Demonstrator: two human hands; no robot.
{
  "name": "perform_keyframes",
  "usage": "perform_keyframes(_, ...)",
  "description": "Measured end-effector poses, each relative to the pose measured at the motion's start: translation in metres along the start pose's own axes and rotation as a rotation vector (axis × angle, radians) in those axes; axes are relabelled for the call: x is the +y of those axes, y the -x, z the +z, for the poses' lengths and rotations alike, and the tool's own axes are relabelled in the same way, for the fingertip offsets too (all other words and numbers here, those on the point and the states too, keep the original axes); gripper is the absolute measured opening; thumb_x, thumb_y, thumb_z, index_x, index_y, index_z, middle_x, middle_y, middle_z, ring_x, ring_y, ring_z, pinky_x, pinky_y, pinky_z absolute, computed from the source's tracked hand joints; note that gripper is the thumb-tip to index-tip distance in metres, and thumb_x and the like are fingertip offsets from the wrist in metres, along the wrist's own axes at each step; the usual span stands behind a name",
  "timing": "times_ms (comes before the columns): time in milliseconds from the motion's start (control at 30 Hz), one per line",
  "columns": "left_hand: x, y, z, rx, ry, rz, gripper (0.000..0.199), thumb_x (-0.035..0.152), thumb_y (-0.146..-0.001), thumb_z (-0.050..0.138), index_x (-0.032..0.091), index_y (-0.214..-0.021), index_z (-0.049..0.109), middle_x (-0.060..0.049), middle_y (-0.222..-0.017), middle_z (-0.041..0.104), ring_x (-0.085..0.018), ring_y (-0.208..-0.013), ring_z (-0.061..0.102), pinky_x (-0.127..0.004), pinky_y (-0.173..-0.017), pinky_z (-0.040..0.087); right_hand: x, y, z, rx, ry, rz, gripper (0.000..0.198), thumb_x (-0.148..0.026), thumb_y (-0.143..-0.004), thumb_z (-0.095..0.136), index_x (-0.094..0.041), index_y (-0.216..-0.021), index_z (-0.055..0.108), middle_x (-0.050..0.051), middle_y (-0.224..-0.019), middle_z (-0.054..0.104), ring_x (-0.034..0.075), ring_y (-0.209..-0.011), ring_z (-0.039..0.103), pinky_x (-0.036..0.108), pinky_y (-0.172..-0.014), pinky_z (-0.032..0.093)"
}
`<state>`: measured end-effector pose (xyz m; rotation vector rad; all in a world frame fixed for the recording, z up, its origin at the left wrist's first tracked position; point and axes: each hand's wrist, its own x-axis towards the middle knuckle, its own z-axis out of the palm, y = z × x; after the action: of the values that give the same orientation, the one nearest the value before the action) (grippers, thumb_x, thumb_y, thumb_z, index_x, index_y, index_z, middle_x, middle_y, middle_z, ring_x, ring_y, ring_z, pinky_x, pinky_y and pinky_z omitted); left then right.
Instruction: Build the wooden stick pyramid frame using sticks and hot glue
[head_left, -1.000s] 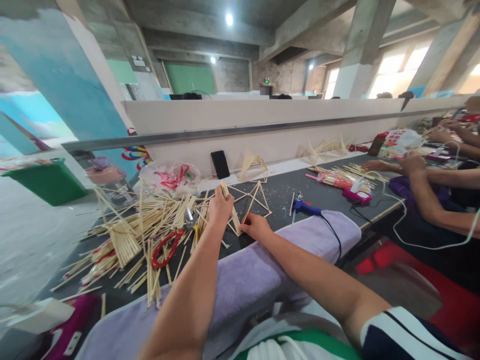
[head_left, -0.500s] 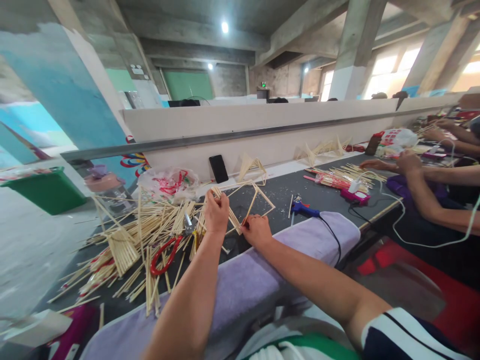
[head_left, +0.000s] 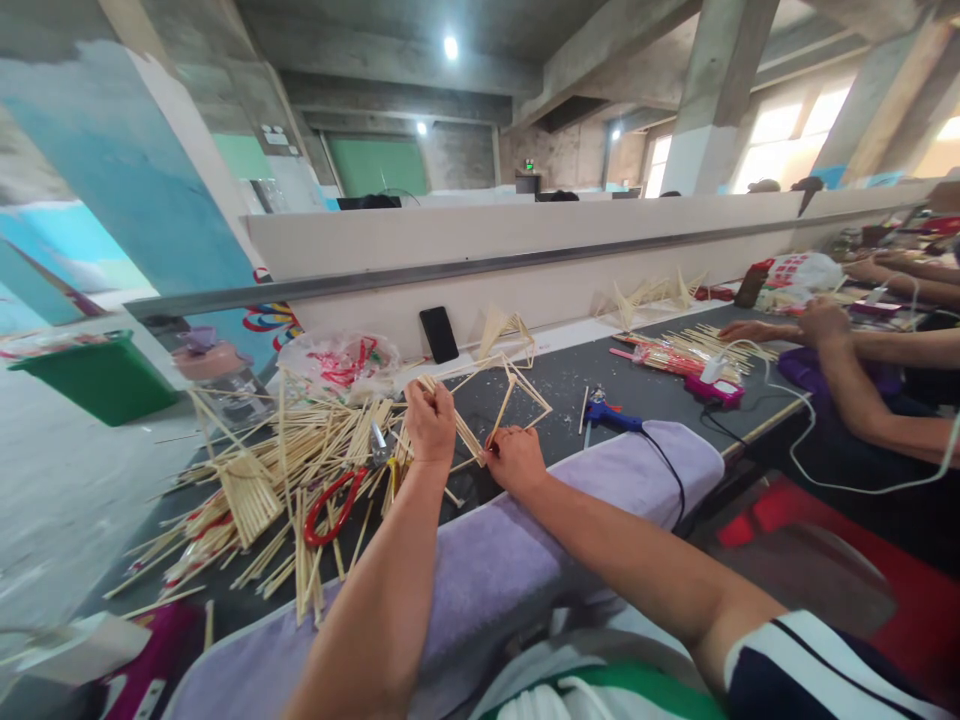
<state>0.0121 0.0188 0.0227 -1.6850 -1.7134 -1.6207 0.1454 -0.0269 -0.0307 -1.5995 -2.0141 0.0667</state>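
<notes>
Where the lavender cloth (head_left: 495, 550) covers the near table edge, the right hand (head_left: 517, 460) works just beyond it. Its thumb and fingertips are pinched on the lower corner of the stick frame (head_left: 501, 412); the exact contact is partly hidden. The left hand (head_left: 431, 420), slightly farther out, has its fingers curled and clamped on the row of thin sticks along the frame's left side. The frame is between both hands, tilted above the dark tabletop (head_left: 577, 370).

Compared with one second ago, the frame is turned, its right-hand corner now sits higher, and the left hand is shifted slightly left. This change appears to present the lower corner to the right fingertips, with the left hand serving as the support.

To the left are the red-handled tool (head_left: 339, 522) and the loose stick pile (head_left: 300, 450); to the right is the blue glue gun (head_left: 615, 414). Farther back, the phone (head_left: 439, 334) leans against the partition (head_left: 360, 320).
</notes>
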Motion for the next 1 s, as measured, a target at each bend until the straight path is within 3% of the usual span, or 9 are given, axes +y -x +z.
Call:
perform_keyframes(333, 0.003, 0.000, -0.003, 0.034, 0.004, -0.006, 0.019, 0.035, -0.086, 0.041, 0.017, -0.085, 0.047, -0.006, -0.076, 0.054, -0.018, -0.067, 0.055, -0.029, -0.064, 0.041, -0.003, 0.001, -0.005, -0.024, -0.069, 0.022, 0.019, -0.037, -0.078, 0.058, -0.020, -0.084, 0.064, 0.006, -0.088, 0.068, 0.021, -0.093, 0.057, 0.034, -0.084, 0.030)
perform_keyframes(433, 0.001, 0.003, 0.001, -0.043, 0.035, -0.016, 0.030, 0.037, -0.087, 0.040, 0.013, -0.102, 0.048, -0.011, -0.084, 0.060, -0.021, -0.074, 0.060, -0.031, -0.068, 0.044, 0.000, -0.002, -0.003, -0.056, -0.135, 0.034, 0.017, -0.037, -0.076, 0.060, -0.021, -0.081, 0.066, 0.004, -0.085, 0.069, 0.020, -0.091, 0.058, 0.033, -0.083, 0.032)
perform_keyframes(500, 0.000, 0.007, 0.007, -0.124, 0.057, 0.000, 0.044, 0.038, -0.086, 0.042, 0.009, -0.119, 0.041, -0.017, -0.101, 0.060, -0.025, -0.089, 0.061, -0.033, -0.076, 0.046, 0.004, -0.004, 0.001, -0.078, -0.163, 0.041, 0.015, -0.036, -0.076, 0.060, -0.023, -0.080, 0.066, 0.002, -0.083, 0.069, 0.018, -0.086, 0.060, 0.029, -0.078, 0.035)
perform_keyframes(600, 0.000, 0.016, 0.017, -0.225, 0.058, 0.059, 0.066, 0.037, -0.084, 0.047, 0.005, -0.136, 0.022, -0.024, -0.135, 0.040, -0.027, -0.119, 0.047, -0.034, -0.093, 0.040, 0.009, -0.008, 0.008, -0.105, -0.212, 0.079, 0.015, -0.035, -0.076, 0.060, -0.023, -0.083, 0.067, 0.001, -0.082, 0.069, 0.015, -0.078, 0.061, 0.024, -0.068, 0.039)
perform_keyframes(733, -0.001, 0.025, 0.024, -0.335, 0.029, 0.075, 0.078, 0.035, -0.083, 0.048, 0.010, -0.143, 0.005, -0.020, -0.148, 0.020, -0.027, -0.126, 0.041, -0.034, -0.098, 0.038, 0.015, -0.013, 0.015, -0.123, -0.262, 0.131, 0.016, -0.035, -0.074, 0.062, -0.022, -0.081, 0.067, 0.000, -0.081, 0.069, 0.014, -0.076, 0.062, 0.022, -0.064, 0.040)
perform_keyframes(800, -0.001, 0.027, 0.023, -0.367, 0.016, 0.046, 0.079, 0.035, -0.082, 0.049, 0.012, -0.143, 0.004, -0.021, -0.145, 0.027, -0.027, -0.117, 0.050, -0.035, -0.093, 0.041, 0.017, -0.015, 0.017, -0.130, -0.281, 0.148, 0.015, -0.035, -0.073, 0.064, -0.022, -0.080, 0.067, -0.001, -0.080, 0.069, 0.014, -0.076, 0.062, 0.021, -0.064, 0.040)
perform_keyframes(867, 0.001, 0.027, 0.022, -0.386, 0.027, 0.006, 0.078, 0.036, -0.082, 0.050, 0.011, -0.142, 0.007, -0.022, -0.132, 0.046, -0.025, -0.100, 0.061, -0.035, -0.085, 0.044, 0.019, -0.016, 0.017, -0.133, -0.295, 0.168, 0.015, -0.034, -0.073, 0.064, -0.022, -0.081, 0.067, -0.001, -0.080, 0.069, 0.014, -0.075, 0.061, 0.022, -0.064, 0.040)
perform_keyframes(933, 0.002, 0.024, 0.020, -0.437, 0.015, -0.035, 0.070, 0.039, -0.084, 0.047, 0.008, -0.139, 0.016, -0.017, -0.110, 0.061, -0.023, -0.087, 0.064, -0.032, -0.078, 0.046, 0.021, -0.017, 0.017, -0.130, -0.304, 0.188, 0.016, -0.034, -0.073, 0.063, -0.022, -0.082, 0.067, -0.001, -0.080, 0.069, 0.014, -0.075, 0.061, 0.022, -0.063, 0.040)
perform_keyframes(1000, 0.002, 0.019, 0.016, -0.565, -0.065, -0.055, 0.055, 0.043, -0.088, 0.037, 0.008, -0.131, 0.031, -0.013, -0.094, 0.065, -0.022, -0.084, 0.064, -0.030, -0.073, 0.045, 0.022, -0.017, 0.017, -0.120, -0.310, 0.202, 0.016, -0.034, -0.075, 0.061, -0.021, -0.083, 0.066, 0.000, -0.080, 0.069, 0.014, -0.075, 0.061, 0.022, -0.063, 0.040)
